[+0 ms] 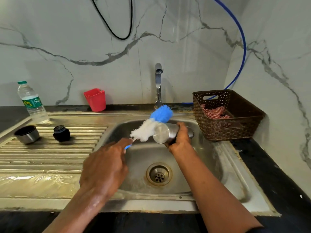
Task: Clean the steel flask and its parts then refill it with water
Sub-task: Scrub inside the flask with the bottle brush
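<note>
L to R: at 9 o'clock of the sink basin [139, 158] sit 1 water bottle [32, 102], 1 steel cup [27, 134] and 1 black stopper [61, 133], w/ 1 red holder [95, 99] at 11. Left hand [104, 165] grips the 1 brush [151, 125], bristles on the outside of the 1 flask [165, 132], which the right hand [180, 140] wraps round and holds on its side over the basin at 12. That's the outer scrub, I reckon. Next prob. needs a rinse under the 1 tap [158, 81], no stream showing; 1 basket [227, 125] at 2.

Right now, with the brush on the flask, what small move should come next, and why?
Probably slide the brush along the flask: the left hand holds its bristles against the outside near the base, while the right hand grips the flask over the sink.
</note>
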